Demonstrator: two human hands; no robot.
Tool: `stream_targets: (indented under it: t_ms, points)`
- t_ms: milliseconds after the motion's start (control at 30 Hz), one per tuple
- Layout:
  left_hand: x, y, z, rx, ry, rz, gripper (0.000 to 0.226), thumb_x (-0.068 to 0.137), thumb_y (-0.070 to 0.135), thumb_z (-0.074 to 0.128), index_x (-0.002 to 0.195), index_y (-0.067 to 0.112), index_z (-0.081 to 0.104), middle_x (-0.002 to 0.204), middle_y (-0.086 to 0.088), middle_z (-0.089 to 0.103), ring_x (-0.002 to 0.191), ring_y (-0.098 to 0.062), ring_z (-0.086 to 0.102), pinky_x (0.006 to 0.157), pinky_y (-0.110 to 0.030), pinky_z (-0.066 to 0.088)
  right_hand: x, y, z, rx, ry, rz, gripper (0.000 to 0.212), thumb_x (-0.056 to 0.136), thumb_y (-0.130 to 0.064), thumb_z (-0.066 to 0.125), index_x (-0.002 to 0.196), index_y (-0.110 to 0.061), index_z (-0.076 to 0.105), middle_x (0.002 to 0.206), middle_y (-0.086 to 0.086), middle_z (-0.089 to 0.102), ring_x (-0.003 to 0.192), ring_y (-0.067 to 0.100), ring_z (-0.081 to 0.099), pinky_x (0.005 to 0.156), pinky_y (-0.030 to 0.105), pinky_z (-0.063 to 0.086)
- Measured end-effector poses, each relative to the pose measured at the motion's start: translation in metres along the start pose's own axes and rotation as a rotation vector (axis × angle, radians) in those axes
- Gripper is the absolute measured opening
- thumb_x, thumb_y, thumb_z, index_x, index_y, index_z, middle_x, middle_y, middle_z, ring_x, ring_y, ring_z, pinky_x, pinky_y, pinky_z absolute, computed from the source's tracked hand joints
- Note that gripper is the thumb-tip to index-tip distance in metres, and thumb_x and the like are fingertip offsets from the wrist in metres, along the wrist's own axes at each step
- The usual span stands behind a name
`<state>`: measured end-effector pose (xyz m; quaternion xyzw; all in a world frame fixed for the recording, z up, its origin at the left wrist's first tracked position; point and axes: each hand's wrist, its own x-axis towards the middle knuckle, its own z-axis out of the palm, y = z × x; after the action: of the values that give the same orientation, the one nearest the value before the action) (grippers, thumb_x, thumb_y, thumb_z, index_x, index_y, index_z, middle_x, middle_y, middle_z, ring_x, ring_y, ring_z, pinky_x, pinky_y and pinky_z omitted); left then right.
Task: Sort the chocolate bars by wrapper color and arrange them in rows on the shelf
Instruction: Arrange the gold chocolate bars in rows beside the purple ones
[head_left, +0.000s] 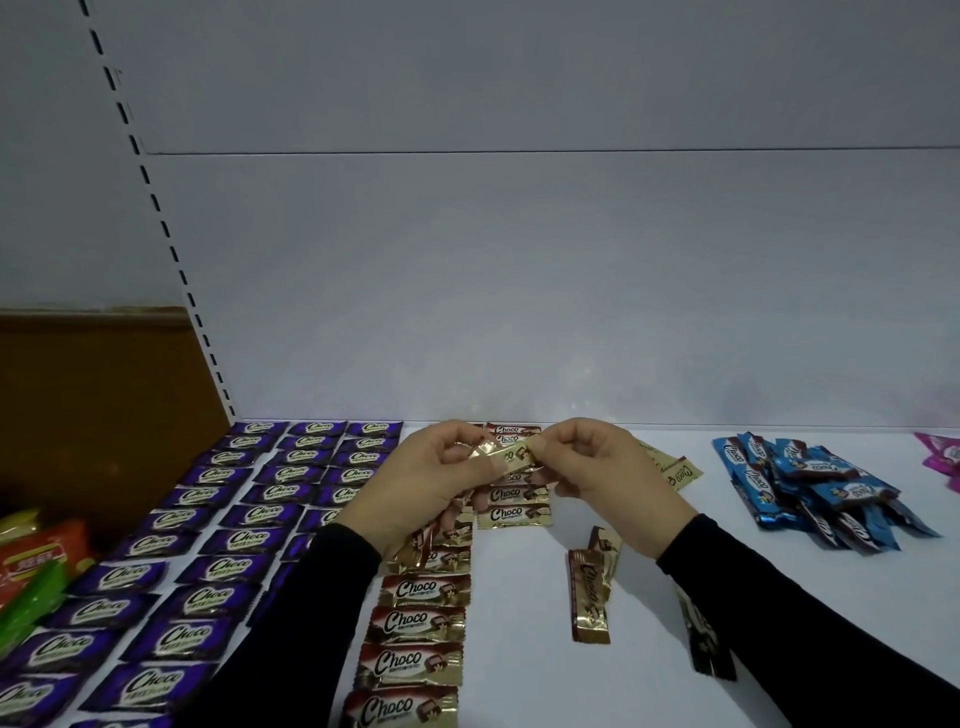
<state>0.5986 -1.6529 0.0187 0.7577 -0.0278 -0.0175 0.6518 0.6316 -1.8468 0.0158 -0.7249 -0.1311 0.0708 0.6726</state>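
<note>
While pinched between left hand (441, 467) and right hand (597, 462), a gold bar (511, 457), "Choco" rows (415, 623) beneath.

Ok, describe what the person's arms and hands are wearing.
Both arms are in long black sleeves that reach the wrists: left sleeve, right sleeve. The left hand and right hand are bare, with no gloves, rings or watch visible.

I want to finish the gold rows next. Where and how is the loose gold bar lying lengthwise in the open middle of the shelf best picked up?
Take the loose gold bar from above, pinching its long edges at mid-length. It lies flat, pointing away from you, with bare shelf along its left edge. Another gold bar touches or overlaps its far end, so avoid that end.
</note>
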Motion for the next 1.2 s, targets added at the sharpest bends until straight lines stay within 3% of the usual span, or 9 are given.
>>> stream_targets:
  t_ms: [67, 167, 367, 500, 600, 800, 967, 1100, 1200]
  points:
    - [0.002, -0.002, -0.004, -0.013, 0.038, -0.007, 0.017, 0.093, 0.012, 0.068, 0.109, 0.013, 0.066, 0.073, -0.01, 0.071, 0.062, -0.027, 0.051, 0.037, -0.02, 0.036, 0.001, -0.001, -0.004, 0.043, 0.014, 0.019, 0.008, 0.09, -0.016, 0.068, 0.09, -0.008, 0.067, 0.081, 0.004, 0.071, 0.073, 0.014, 0.07, 0.06, 0.021, 0.05]
    - [0.003, -0.004, -0.006, 0.013, 0.071, -0.006, 0.016, 0.096, 0.012, 0.064, 0.112, 0.013, 0.065, 0.066, -0.006, 0.068, 0.055, -0.017, 0.05, 0.039, -0.019, 0.037, 0.001, -0.001, -0.006, 0.072, 0.029, 0.016, 0.009, 0.091, -0.014, 0.067, 0.092, -0.005, 0.067, 0.078, 0.005, 0.07, 0.073, 0.016, 0.069, 0.062, 0.023, 0.052]
    - [0.004, -0.005, -0.005, 0.024, 0.068, 0.01, 0.012, 0.095, 0.009, 0.064, 0.106, 0.013, 0.067, 0.07, -0.003, 0.07, 0.062, -0.017, 0.056, 0.039, -0.019, 0.039, 0.001, -0.001, -0.005, 0.118, -0.015, 0.025, 0.019, 0.088, -0.011, 0.07, 0.105, -0.005, 0.064, 0.08, 0.008, 0.07, 0.074, 0.017, 0.07, 0.065, 0.021, 0.053]
    - [0.003, -0.004, -0.005, 0.022, 0.064, 0.015, 0.011, 0.094, 0.009, 0.065, 0.104, 0.014, 0.067, 0.072, -0.004, 0.07, 0.061, -0.015, 0.057, 0.04, -0.019, 0.039, 0.001, 0.003, -0.008, -0.152, -0.062, -0.08, 0.023, 0.081, -0.028, 0.079, 0.101, -0.033, 0.069, 0.096, -0.001, 0.073, 0.087, 0.026, 0.072, 0.081, 0.038, 0.057]
    - [0.002, -0.004, -0.005, 0.046, 0.041, 0.009, 0.011, 0.095, 0.011, 0.066, 0.105, 0.016, 0.068, 0.069, -0.004, 0.069, 0.061, -0.021, 0.053, 0.04, -0.02, 0.039, -0.002, 0.003, -0.007, -0.372, -0.059, -0.221, 0.021, 0.077, -0.027, 0.082, 0.09, -0.038, 0.07, 0.099, -0.011, 0.069, 0.085, 0.023, 0.068, 0.083, 0.044, 0.056]
    - [-0.001, 0.0, -0.004, 0.049, 0.031, 0.001, 0.011, 0.096, 0.012, 0.064, 0.106, 0.014, 0.067, 0.07, 0.0, 0.07, 0.056, -0.009, 0.059, 0.039, -0.019, 0.039, -0.007, 0.002, -0.011, -0.591, -0.069, -0.367, 0.015, 0.078, -0.03, 0.08, 0.087, -0.034, 0.07, 0.093, -0.014, 0.068, 0.08, 0.008, 0.062, 0.075, 0.031, 0.054]
    - [-0.004, 0.002, -0.008, -0.059, 0.209, -0.041, 0.012, 0.098, 0.016, 0.06, 0.106, 0.015, 0.068, 0.088, -0.003, 0.077, 0.061, -0.009, 0.06, 0.044, -0.02, 0.041, -0.019, 0.003, -0.013, -0.674, -0.093, -0.342, 0.014, 0.078, -0.035, 0.08, 0.089, -0.033, 0.072, 0.09, -0.017, 0.069, 0.084, 0.0, 0.056, 0.074, 0.017, 0.047]
    - [-0.004, 0.002, -0.011, -0.15, 0.313, -0.073, 0.011, 0.098, 0.016, 0.06, 0.105, 0.014, 0.069, 0.087, -0.002, 0.077, 0.062, -0.009, 0.06, 0.047, -0.022, 0.04, -0.026, 0.01, -0.007, -0.86, -0.175, -0.349, 0.016, 0.082, -0.035, 0.076, 0.096, -0.028, 0.071, 0.094, -0.019, 0.065, 0.089, -0.013, 0.05, 0.073, 0.006, 0.036]
    - [-0.005, 0.002, -0.01, -0.152, 0.321, -0.074, 0.011, 0.098, 0.016, 0.06, 0.104, 0.015, 0.069, 0.086, -0.002, 0.077, 0.062, -0.009, 0.059, 0.047, -0.022, 0.039, -0.025, 0.012, -0.005, -0.943, -0.198, -0.352, 0.02, 0.082, -0.039, 0.074, 0.099, -0.029, 0.071, 0.085, -0.028, 0.056, 0.086, -0.015, 0.047, 0.073, 0.004, 0.032]
